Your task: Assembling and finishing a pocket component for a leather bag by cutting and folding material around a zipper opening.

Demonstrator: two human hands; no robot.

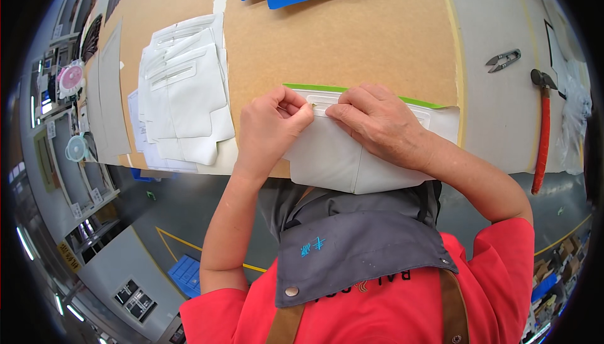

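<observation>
pinching with thumb and finger, the left hand (275, 124) grips the flat white piece of smooth, bendy sheet (324, 155) at one end of its long thin slot with round corners (325, 100). the right hand (385, 121) grasps the same white piece near the slot, with its thumb on top and its other fingers bent, and their tips are hard to see. a tiny yellowish bit (313, 105) shows by the left fingertips, too small for me to tell what it is. the white piece lies on the big brown board (346, 42), right in front of the person, and its near edge pokes out past the table toward the lap. because of that, a pull toward the body could make it slip down. a bright green thin strip (321, 88) shows along the far edge, and if one hand tugs harder than the other, i think the strip and the white piece could end up crooked. squeezing too hard could leave a bend or a mark by the slot, since the sheet looks soft. the tiny bit could get lost if the pinch goes loose. off to the left, the messy pile of white slotted pieces (189, 102) sits near the left arm, so a bumping elbow might push it over the edge.
</observation>
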